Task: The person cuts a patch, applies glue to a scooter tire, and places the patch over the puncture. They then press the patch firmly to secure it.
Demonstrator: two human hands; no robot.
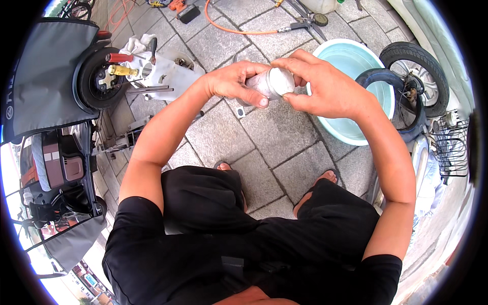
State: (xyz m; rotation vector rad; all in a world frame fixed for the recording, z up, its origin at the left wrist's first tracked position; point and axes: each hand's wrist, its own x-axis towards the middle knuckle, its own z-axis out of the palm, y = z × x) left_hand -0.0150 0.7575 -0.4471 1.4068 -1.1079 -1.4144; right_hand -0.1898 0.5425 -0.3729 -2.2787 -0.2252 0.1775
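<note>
1. On dark grey cover (56,71), far left: row of large pale letters (16,68) plus round pale emblem (9,112), running sideways, partly lost in dark rim.
2. On round gauge (320,19), top: dial face too small to read.
3. On small white square (241,112) on paving (218,132): dark round mark.

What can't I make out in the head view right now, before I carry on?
All in the head view:
Pale container: fingers of the left hand and right hand cover parts of it; its contents can't be told.
Light-blue basin: the right hand hides part of its left side, a dark tyre part of its right.
Pale jug: cut off by the top edge.
Dark items in the white bin: too small to identify.
</note>
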